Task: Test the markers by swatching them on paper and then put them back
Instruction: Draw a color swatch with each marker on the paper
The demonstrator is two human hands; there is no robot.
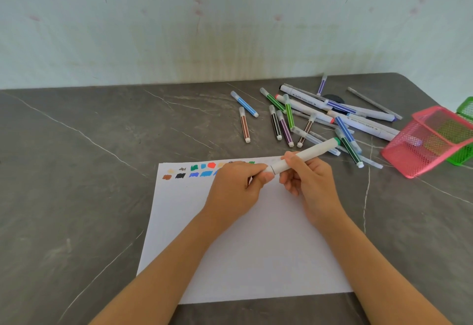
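Head view: both hands are over the top part of the paper (256, 247), holding one thick white marker (311, 155) w/ a green end. The left hand (238, 186) has its fingers curled round the marker's lower-left end. The right hand (309, 183) grips the barrel approx. mid-length, fingers wrapped round it. The marker is tilted, green end up & to the right, reaching past the paper's top edge toward the pile. Can't tell if a cap sits on the lower end, as the left fingers hide it.

The paper lies flat on the grey marble-look table (76, 171). Two short rows of colour swatches (199, 171) run along its top-left: tan, brown, black, green, blue, red etc. Some are partly behind the left hand.

Beyond the paper, right of centre, is a loose pile of markers (320, 117), thin striped ones & thick white ones, crossing each other. A blue marker (244, 103) & a brown marker (244, 124) lie apart, left of the pile.

A pink mesh basket (430, 140) lies tipped on its side at the table's right, just beside the pile. A green mesh basket (465, 130) sits behind it at the frame edge. Contents are too blurred to tell.
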